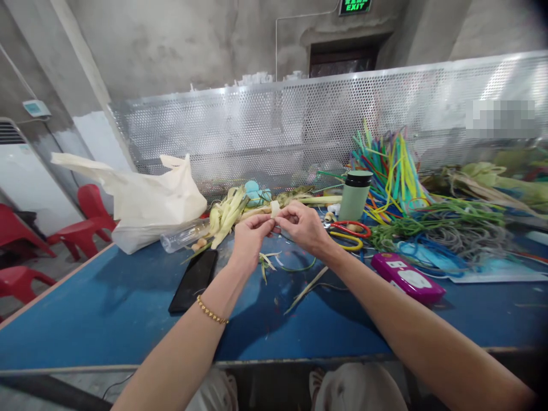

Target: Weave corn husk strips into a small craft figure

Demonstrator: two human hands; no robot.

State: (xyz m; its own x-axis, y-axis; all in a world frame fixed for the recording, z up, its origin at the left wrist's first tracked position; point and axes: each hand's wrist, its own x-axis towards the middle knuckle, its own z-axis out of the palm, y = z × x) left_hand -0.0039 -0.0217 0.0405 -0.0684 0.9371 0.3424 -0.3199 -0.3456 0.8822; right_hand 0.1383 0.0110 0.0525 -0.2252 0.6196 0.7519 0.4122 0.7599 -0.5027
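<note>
Both hands meet above the middle of the blue table (107, 319). My left hand (250, 237), with a gold bead bracelet on its wrist, pinches one end of a small pale leaf strip (275, 209). My right hand (303, 227) pinches the same strip from the other side, fingers curled round it. Loose pale and green strip scraps (268, 261) lie on the table just under the hands.
A black phone (193, 279) lies left of the hands. A cream bag (145, 200) and clear bottle (184, 235) sit at the back left. Red-and-yellow scissors (351, 233), a green cup (355, 195), coloured strips (394, 165), green cords (440, 225) and a magenta case (406, 278) crowd the right.
</note>
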